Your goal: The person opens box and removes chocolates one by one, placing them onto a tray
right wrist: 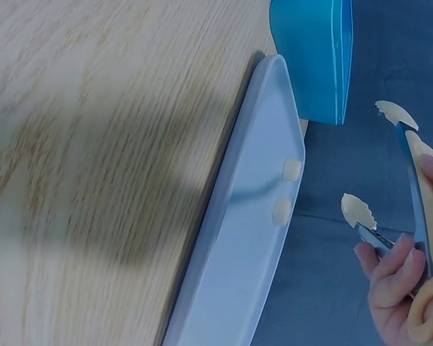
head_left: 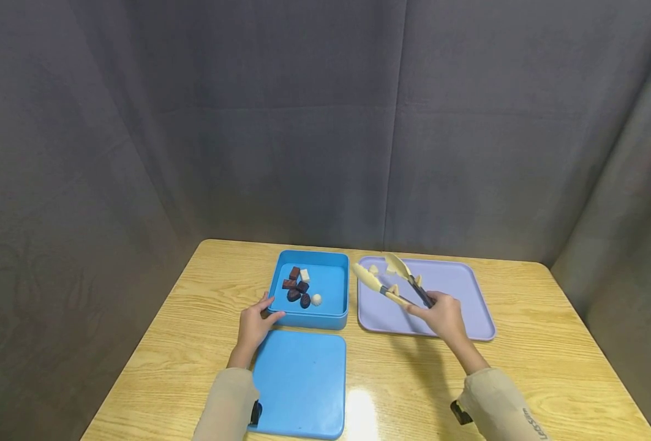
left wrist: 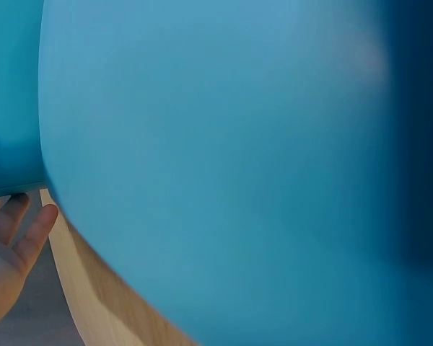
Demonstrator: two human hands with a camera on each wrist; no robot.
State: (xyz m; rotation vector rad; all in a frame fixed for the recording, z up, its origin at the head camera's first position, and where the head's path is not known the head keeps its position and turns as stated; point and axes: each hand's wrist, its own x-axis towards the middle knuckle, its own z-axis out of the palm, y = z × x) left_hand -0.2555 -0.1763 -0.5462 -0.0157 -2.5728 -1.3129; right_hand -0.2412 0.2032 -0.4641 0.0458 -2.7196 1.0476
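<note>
My right hand (head_left: 440, 313) grips a pair of tongs (head_left: 416, 290) with cream tips and dark arms. The tongs are spread, with nothing between their tips, above the lilac tray (head_left: 452, 288). Two pale chocolates (right wrist: 291, 169) lie on that tray in the right wrist view. To the left stands a blue box (head_left: 308, 320) without its cover; inside are several dark and brown chocolates (head_left: 294, 295), a white block (head_left: 304, 275) and a round white one (head_left: 316, 299). With fairly straight fingers, my left hand (head_left: 253, 324) touches the box's near left corner.
A flat blue lid (head_left: 303, 383) lies on the wooden table (head_left: 182, 343) in front of the box, below the left forearm. Grey curtains (head_left: 281, 153) hang behind the table and on both sides. The tray stands close to the box's right side.
</note>
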